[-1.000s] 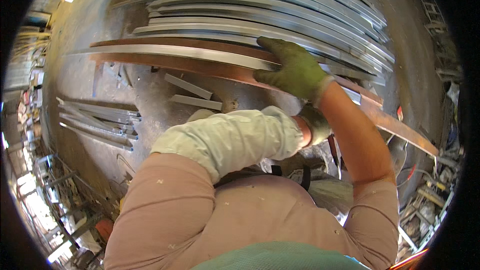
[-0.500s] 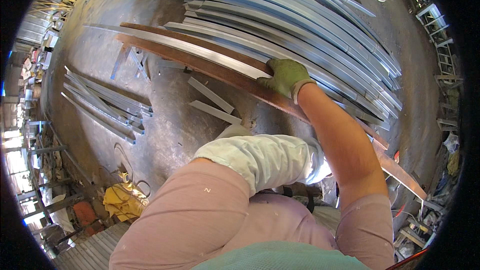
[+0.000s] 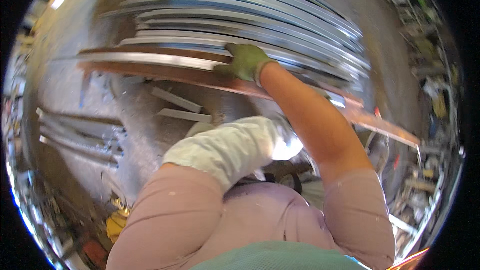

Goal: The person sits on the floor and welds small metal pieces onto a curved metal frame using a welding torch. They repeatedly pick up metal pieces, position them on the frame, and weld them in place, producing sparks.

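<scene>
My right hand (image 3: pixel 245 62), in a green glove, is closed over a long silver metal bar (image 3: pixel 165 59). Thumb and fingers reach down on opposite sides of it. The bar lies lengthwise along a rusty brown steel beam (image 3: pixel 165 73), whose two edges show on either side. Bent across in front of me, my left arm wears a loose whitish sleeve cover (image 3: pixel 225 142). Its far end runs into a bright glare beside my right forearm, and the left hand itself is hidden there.
Beyond the beam, many long silver metal profiles (image 3: pixel 240 17) lie side by side on the floor. Two short offcuts (image 3: pixel 176 100) rest on the near side. More profiles (image 3: pixel 82 135) lie at the left, near a yellow object (image 3: pixel 116 224). Cluttered racks line the right edge.
The whole view has shifted and blurred, with the beam and profiles appearing further left. My right hand keeps its hold on the bar.
</scene>
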The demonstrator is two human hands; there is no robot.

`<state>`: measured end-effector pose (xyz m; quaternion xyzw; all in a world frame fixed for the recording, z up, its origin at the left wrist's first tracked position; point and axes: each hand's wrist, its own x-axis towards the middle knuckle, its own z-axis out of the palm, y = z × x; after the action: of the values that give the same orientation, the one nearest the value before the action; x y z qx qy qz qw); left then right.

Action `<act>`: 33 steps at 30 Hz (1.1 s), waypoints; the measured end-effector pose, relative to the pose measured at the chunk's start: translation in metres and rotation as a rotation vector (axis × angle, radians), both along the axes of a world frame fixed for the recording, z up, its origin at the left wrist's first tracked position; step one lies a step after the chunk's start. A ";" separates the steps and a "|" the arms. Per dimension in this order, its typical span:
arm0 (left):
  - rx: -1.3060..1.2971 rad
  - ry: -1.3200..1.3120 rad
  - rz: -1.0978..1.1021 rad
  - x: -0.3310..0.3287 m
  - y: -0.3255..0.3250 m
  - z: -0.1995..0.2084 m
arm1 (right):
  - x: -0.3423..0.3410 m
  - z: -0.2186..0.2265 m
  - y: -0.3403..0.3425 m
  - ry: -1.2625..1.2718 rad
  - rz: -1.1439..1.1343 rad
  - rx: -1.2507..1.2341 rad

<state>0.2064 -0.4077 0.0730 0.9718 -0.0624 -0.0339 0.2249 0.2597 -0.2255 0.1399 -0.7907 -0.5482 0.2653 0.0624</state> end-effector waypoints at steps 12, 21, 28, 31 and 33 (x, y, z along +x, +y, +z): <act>0.219 -0.106 0.017 0.021 0.018 0.001 | 0.080 0.105 -0.393 0.153 -0.859 0.650; 0.199 0.022 0.051 0.033 0.016 0.011 | -0.005 0.003 -0.488 0.272 -0.912 0.150; 0.238 -0.030 0.100 0.031 0.009 0.008 | -0.010 -0.075 -0.378 0.028 -0.602 -0.141; 0.301 -0.184 0.112 0.026 0.007 -0.003 | 0.003 -0.111 -0.362 -0.037 -0.629 -0.245; 0.291 -0.169 0.114 0.025 0.005 -0.005 | 0.011 -0.127 -0.354 0.009 -0.776 -0.348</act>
<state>0.2311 -0.4022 0.0681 0.9955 -0.0204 0.0520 0.0771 0.2703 -0.5791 0.0130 -0.9360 -0.1566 0.3141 0.0254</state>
